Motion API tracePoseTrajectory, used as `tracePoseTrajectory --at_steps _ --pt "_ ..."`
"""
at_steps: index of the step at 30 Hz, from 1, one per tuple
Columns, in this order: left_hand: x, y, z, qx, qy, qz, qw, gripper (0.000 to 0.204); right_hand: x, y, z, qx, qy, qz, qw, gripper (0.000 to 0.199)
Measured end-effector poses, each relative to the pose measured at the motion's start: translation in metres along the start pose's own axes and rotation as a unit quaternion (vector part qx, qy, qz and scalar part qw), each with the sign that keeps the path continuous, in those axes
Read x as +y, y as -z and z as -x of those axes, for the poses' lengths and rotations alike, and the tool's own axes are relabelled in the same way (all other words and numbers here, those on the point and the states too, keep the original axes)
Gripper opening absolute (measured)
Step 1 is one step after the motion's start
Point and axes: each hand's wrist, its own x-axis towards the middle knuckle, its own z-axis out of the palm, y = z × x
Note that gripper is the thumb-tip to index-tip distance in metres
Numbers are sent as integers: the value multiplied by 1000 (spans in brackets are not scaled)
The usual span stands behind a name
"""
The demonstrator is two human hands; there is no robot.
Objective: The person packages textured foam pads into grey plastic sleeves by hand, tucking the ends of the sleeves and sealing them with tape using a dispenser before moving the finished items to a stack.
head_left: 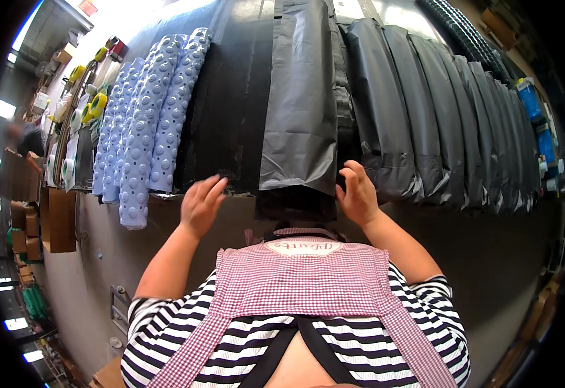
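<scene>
a flat grey plastic mailing bag (298, 97) is seen lying on top of a black stack in the middle of the long surface (230, 220), its lower edge hanging just over the near rim, between the two hands. to its right a row of overlapped dark grey plastic bags (437, 110) is laid out, and to its left a bundle of pale blue knobbed rubber mats (146, 116) hangs over the same rim, with rolls of yellow and white tape (91, 107) further left.

the left hand (199, 205) is held open with fingers spread and slightly curled, near the black stack's lower edge; contact cannot be told. the right hand (358, 193) is also open, fingers bent loosely, just beside the grey bag's lower right corner, nothing being pinched.

as a judgement, the slick bag could be dragged off the stack if it is pulled by one corner only, and neighbouring bags could be shifted along with it since they overlap closely.

both forearms are raised from the lower edge, elbows out, wrists bent back, palms turned toward the surface.
</scene>
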Motion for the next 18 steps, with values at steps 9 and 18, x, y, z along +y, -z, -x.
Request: tracePoseTrajectory --at_steps 9,18 --pt "9 -43 -159 -101 -425 113 893 7 27 -2 -56 -133 294 108 940 16" --pt "-12 -97 -117 -169 271 625 712 51 8 -8 -77 -96 -356 -554 746 31"
